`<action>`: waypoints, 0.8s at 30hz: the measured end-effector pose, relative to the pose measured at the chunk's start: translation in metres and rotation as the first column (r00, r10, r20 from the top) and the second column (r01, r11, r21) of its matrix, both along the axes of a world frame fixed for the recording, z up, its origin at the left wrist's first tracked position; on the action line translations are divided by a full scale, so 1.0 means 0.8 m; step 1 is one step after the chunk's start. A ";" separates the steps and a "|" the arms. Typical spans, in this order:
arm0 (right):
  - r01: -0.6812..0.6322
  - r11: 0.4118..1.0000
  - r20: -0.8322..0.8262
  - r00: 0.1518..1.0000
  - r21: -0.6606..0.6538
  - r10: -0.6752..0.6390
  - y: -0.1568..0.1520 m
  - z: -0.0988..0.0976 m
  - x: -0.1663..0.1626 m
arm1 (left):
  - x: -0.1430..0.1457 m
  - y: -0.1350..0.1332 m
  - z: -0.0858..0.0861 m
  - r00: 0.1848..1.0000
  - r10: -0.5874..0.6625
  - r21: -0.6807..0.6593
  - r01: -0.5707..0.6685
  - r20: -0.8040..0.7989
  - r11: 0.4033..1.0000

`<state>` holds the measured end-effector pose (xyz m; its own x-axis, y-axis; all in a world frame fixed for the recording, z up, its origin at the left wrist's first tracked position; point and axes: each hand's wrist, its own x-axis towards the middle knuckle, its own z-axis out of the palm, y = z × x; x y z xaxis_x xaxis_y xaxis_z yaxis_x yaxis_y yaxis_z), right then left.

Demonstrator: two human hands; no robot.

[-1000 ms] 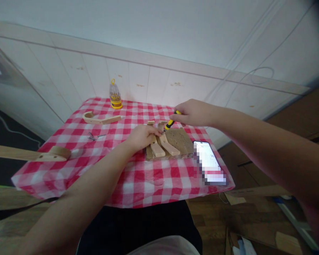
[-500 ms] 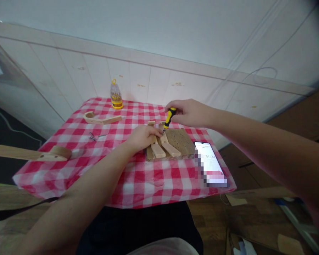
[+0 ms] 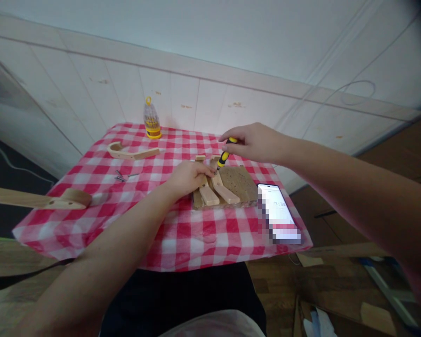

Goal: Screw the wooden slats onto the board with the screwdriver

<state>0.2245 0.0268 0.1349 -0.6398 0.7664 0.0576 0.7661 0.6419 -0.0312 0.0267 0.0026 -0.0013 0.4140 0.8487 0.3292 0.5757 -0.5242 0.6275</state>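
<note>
Gripped in the right hand at the centre of the frame, a yellow-and-black screwdriver slants down with its tip at the right-hand one of two wooden hooks. Both lie on a brown board, just right of centre. Left hand lies across the hooks; I cannot tell whether its fingers close on one. Loose screws lie left of centre, a phone at lower right.
</note>
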 end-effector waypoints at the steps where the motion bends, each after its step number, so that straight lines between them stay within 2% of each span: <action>1: -0.047 0.999 -0.026 0.999 -0.021 0.047 -0.001 -0.002 0.002 | 0.000 0.000 0.000 1.000 0.000 -0.003 0.000 -0.002 1.000; 4: -0.132 0.990 -0.032 0.991 -0.041 0.131 -0.002 -0.007 0.008 | 0.000 -0.001 0.001 1.000 -0.002 -0.010 0.002 -0.006 1.000; 10: -0.174 0.981 0.047 0.983 -0.090 0.179 -0.001 0.006 0.009 | 0.001 -0.003 0.003 1.000 0.022 -0.019 -0.022 -0.005 1.000; 12: -0.120 0.991 0.096 0.988 -0.056 0.125 0.000 0.010 0.006 | 0.002 -0.004 0.004 1.000 0.030 -0.025 -0.030 -0.006 0.999; 15: 0.028 0.998 0.169 0.985 0.065 -0.039 0.003 0.012 0.002 | 0.002 -0.004 0.006 1.000 0.026 -0.020 -0.027 -0.013 0.999; 18: 0.096 0.988 0.156 0.981 0.124 -0.115 0.003 0.008 0.002 | 0.001 -0.003 0.006 1.000 -0.001 -0.004 0.001 -0.023 1.000; 20: 0.063 0.993 0.089 0.993 0.101 -0.072 0.003 0.003 0.003 | 0.001 -0.002 0.005 1.000 -0.002 -0.002 0.002 -0.030 1.000; 24: -0.094 0.995 -0.071 0.993 0.021 0.095 0.003 -0.007 0.008 | 0.001 -0.003 0.006 0.999 0.014 -0.012 -0.015 -0.044 1.000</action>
